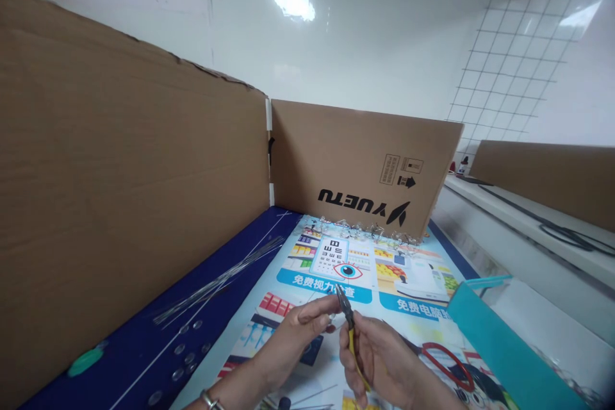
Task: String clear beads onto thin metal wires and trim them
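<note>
My right hand (377, 349) is wrapped round a pair of pliers (352, 339) with yellow handles, their metal jaws pointing up and away. Close beside the jaws, my left hand (302, 327) has its thumb and fingers pinched together. Something small may be between them, but it is too fine to make out. Both hands are above a printed poster (331, 327) with an eye chart and Chinese text. A tool with red handles (449, 362) lies by my right forearm, partly hidden by it.
Cardboard walls (144, 160) stand at the left and the back (346, 154). Thin wires (221, 278) and several clear round discs (189, 357) lie on the blue surface at left. Small clear pieces (355, 230) line the back. A teal-edged box (509, 346) stands at right.
</note>
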### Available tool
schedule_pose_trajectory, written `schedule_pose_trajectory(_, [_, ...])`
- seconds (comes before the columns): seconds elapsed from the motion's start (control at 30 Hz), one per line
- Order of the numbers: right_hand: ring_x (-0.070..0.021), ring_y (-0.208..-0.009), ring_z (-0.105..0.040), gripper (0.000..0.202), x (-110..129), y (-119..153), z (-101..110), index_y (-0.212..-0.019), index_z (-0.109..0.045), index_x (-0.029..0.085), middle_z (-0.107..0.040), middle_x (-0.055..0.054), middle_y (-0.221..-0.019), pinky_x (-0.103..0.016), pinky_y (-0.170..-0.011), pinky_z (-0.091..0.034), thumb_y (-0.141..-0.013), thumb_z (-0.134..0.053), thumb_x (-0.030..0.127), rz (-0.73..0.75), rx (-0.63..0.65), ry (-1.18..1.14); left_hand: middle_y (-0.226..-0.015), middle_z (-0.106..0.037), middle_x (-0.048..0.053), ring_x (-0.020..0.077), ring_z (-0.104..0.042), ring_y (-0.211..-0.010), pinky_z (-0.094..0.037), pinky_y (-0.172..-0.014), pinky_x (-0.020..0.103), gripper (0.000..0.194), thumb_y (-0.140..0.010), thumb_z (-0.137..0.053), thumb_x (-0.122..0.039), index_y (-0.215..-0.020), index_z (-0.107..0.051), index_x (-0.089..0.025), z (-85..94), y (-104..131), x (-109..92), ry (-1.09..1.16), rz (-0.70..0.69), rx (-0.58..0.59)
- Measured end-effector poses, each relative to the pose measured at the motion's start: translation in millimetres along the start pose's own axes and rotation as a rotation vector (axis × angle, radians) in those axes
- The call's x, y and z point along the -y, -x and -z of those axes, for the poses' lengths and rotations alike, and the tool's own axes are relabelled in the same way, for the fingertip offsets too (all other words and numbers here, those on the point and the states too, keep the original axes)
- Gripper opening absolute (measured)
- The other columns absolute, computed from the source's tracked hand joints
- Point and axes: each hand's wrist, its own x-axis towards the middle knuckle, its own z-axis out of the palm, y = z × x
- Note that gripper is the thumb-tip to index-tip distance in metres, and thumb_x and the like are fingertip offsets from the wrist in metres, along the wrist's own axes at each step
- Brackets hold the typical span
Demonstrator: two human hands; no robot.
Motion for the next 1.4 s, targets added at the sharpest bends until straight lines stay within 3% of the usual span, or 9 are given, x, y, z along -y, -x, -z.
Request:
schedule_pose_trajectory(0.33, [-0.0069,-0.034,-0.044,0.043,0,1,-1,-0.087,-0.051,0.017,-0.051,0.002,-0.06,-0.016,-0.03,-0.029,-0.083,-0.035,0.057,0.004,-0.047,0.056,-0.118,-0.057,0.01,0.0279,-0.047,-0.111,-0.036,-0.088,0.039,0.042,-0.079,-0.055,-0.035,-0.118,-0.056,-0.019,-2.2,-1,-3,-0.027,-0.009,-0.006])
schedule_pose_trajectory(0.63, [-0.006,-0.033,-0.042,0.038,9,1,1,-0.088,-0.047,0.018,-0.051,0.003,-0.057,-0.014,-0.029,-0.024,-0.084,-0.036,0.054,0.023,-0.129,0.178,-0.11,-0.062,0.011,0.0256,-0.05,-0.107,-0.036,-0.089,0.036,0.039,-0.078,-0.059,-0.035,-0.111,-0.06,-0.016,10.6,-2,8,0.029,0.07,-0.07])
schedule_pose_trajectory(0.83, [-0.005,-0.031,-0.039,0.041,15,2,2,-0.088,-0.048,0.017,-0.049,0.005,-0.054,-0.013,-0.028,-0.022,-0.083,-0.036,0.056,0.025,-0.239,0.402,-0.104,-0.064,0.011,0.0231,-0.055,-0.099,-0.038,-0.085,0.034,0.038,-0.079,-0.057,-0.037,-0.11,-0.06,-0.016,13.6,-2,5,-0.007,0.111,-0.052])
schedule_pose_trajectory(1.17, [-0.0053,-0.041,-0.037,0.029,21,5,16,-0.08,-0.051,0.019,-0.046,0.005,-0.055,-0.017,-0.037,-0.026,-0.087,-0.035,0.043,0.118,-0.384,1.072,-0.101,-0.065,0.011,0.025,-0.055,-0.099,-0.038,-0.086,0.036,0.038,-0.077,-0.058,-0.039,-0.107,-0.062,-0.016,18.0,-4,8,-0.025,0.164,-0.034])
schedule_pose_trajectory(1.4, [-0.0046,-0.034,-0.034,0.028,32,10,13,-0.082,-0.05,0.019,-0.046,0.006,-0.053,-0.016,-0.033,-0.023,-0.086,-0.035,0.042,0.002,-0.318,1.033,-0.102,-0.063,0.008,0.0235,-0.054,-0.097,-0.04,-0.083,0.034,0.033,-0.08,-0.053,-0.039,-0.104,-0.064,-0.019,24.2,-5,4,-0.261,0.047,0.008])
